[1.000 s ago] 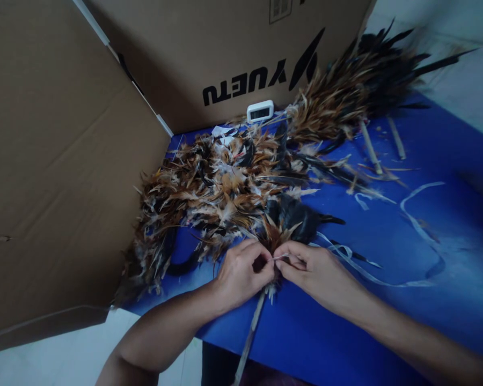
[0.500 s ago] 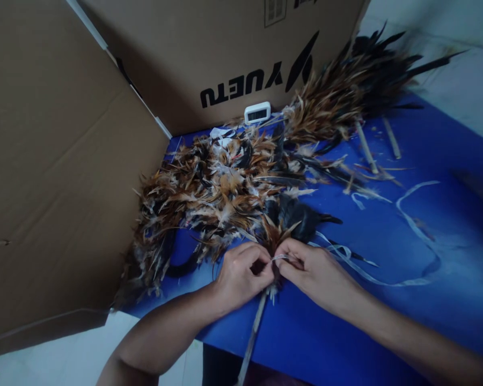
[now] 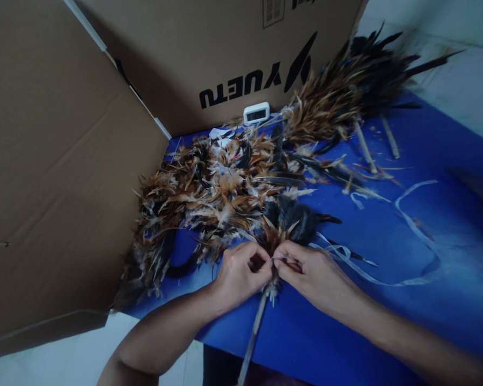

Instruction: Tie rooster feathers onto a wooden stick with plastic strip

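A stick with dark and brown feathers bundled round its far end slants across the blue table edge toward me. My left hand pinches at the feather bases, thumb against forefinger, on a thin whitish plastic ribbon. From the right, my right hand pinches the same ribbon, a short span of which shows between the two hands. The rest of the ribbon trails over the table to the right. My fingers partly hide where the ribbon meets the stick.
A wide heap of loose brown feathers covers the table's left part. Behind it stand cardboard walls and a small white digital clock. Finished-looking feather bundles lie at the back right, with stick ends poking out on the blue table.
Both hands stay almost in place, still pinching the ribbon at the feather bundle. The whole view has shifted very slightly.
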Demonstrator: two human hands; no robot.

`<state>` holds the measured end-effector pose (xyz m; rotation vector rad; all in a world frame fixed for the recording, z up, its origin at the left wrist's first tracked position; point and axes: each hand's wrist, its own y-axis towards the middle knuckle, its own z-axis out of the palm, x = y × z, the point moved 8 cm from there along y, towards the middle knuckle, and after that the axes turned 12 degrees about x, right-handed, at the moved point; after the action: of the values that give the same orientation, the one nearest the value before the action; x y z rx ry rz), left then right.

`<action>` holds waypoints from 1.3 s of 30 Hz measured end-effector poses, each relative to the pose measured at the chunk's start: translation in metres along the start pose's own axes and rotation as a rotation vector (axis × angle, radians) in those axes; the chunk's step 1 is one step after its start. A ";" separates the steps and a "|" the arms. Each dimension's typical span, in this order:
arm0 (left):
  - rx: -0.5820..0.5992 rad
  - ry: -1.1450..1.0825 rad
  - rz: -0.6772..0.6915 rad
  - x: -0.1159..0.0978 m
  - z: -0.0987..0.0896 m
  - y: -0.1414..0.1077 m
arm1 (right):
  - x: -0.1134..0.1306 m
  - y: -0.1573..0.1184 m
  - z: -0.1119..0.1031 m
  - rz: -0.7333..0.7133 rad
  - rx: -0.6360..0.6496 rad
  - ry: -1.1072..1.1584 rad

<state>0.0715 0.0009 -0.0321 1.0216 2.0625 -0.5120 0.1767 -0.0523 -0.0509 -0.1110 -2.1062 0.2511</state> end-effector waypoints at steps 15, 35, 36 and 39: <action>0.039 -0.151 -0.085 0.011 0.006 0.001 | 0.001 0.000 -0.002 0.014 0.010 -0.007; 0.023 -0.132 -0.068 0.010 0.004 0.001 | 0.002 0.001 -0.001 0.007 0.024 0.012; 0.019 -0.116 -0.059 0.008 0.003 0.001 | 0.002 0.001 -0.001 0.006 0.022 0.017; 0.010 -0.081 -0.040 0.003 0.001 0.000 | 0.001 0.001 0.000 -0.003 0.021 0.023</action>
<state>0.0709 0.0021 -0.0346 0.9518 2.0137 -0.5749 0.1766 -0.0512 -0.0502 -0.0979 -2.0800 0.2695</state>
